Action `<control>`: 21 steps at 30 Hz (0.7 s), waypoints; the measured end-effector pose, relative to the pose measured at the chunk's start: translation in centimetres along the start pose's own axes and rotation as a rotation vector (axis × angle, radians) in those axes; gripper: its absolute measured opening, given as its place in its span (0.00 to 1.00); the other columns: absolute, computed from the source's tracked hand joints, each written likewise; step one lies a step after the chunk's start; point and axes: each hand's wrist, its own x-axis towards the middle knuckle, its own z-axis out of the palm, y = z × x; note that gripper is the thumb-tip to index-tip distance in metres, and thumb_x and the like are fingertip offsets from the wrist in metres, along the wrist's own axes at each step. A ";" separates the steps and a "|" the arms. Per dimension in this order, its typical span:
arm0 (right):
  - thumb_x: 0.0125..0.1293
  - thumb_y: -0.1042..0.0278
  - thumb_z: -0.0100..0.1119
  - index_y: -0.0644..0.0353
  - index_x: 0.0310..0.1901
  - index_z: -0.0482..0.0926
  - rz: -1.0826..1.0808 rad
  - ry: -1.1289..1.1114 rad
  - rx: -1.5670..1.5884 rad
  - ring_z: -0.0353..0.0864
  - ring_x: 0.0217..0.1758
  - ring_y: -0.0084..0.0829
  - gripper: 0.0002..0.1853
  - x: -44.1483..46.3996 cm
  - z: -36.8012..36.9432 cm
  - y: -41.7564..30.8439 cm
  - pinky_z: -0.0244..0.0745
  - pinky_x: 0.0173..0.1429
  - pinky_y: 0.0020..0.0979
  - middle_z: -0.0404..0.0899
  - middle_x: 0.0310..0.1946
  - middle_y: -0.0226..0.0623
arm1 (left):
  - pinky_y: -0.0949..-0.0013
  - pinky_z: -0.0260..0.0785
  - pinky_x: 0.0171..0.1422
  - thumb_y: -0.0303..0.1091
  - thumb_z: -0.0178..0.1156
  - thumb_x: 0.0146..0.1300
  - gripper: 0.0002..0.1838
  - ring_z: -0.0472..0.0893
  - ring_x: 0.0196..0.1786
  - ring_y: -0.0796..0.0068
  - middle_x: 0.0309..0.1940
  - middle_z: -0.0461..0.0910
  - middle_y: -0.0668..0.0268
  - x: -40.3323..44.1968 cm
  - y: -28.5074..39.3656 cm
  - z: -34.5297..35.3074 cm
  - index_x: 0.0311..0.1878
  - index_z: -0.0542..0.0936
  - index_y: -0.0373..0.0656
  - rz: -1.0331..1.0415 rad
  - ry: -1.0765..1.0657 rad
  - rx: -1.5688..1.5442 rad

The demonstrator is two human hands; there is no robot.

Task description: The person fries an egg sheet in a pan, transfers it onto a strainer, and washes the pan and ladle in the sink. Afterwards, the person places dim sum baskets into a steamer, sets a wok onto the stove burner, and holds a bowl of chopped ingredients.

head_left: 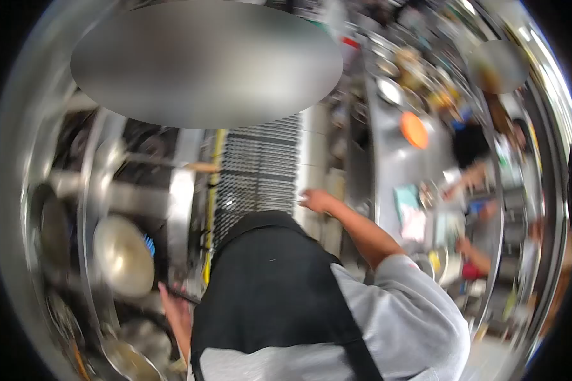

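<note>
At the lower left my left hand (177,308) is closed around a dark, narrow handle (183,294). The handle points toward a pale, round pan (124,257) on the stove, but where they join is hard to see. Blue flame (149,245) shows at the pan's right edge. My right hand (316,200) reaches forward over the floor, with the arm stretched out from the grey sleeve. Blur smears its fingers, and I cannot make out whether anything is between them.
A ladle (113,154) with a wooden handle lies across the stove. Below me is a perforated floor mat (255,165). On the right, a steel counter (394,168) bears an orange plate (414,130) and several dishes. Other people's arms (475,255) reach in from its far side.
</note>
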 end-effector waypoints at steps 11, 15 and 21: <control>0.67 0.41 0.61 0.62 0.54 0.85 0.143 0.295 0.158 0.80 0.63 0.48 0.29 -17.1 -19.4 11.0 0.72 0.69 0.42 0.84 0.56 0.51 | 0.56 0.72 0.59 0.49 0.56 0.77 0.23 0.77 0.53 0.61 0.54 0.78 0.58 12.2 2.8 -5.0 0.63 0.74 0.41 0.156 0.059 0.555; 0.70 0.40 0.58 0.67 0.41 0.84 0.494 0.187 0.283 0.89 0.34 0.38 0.29 -22.0 -19.1 26.9 0.85 0.33 0.40 0.85 0.43 0.44 | 0.55 0.68 0.64 0.51 0.54 0.77 0.26 0.75 0.58 0.59 0.58 0.75 0.56 9.6 3.8 -1.4 0.65 0.73 0.40 0.204 0.108 0.658; 0.70 0.42 0.60 0.66 0.49 0.84 0.762 0.074 0.417 0.89 0.39 0.41 0.28 -25.8 -14.4 27.6 0.86 0.30 0.41 0.84 0.48 0.45 | 0.54 0.62 0.71 0.54 0.51 0.77 0.30 0.71 0.65 0.56 0.65 0.70 0.52 7.3 5.8 1.0 0.69 0.72 0.39 0.312 0.147 0.793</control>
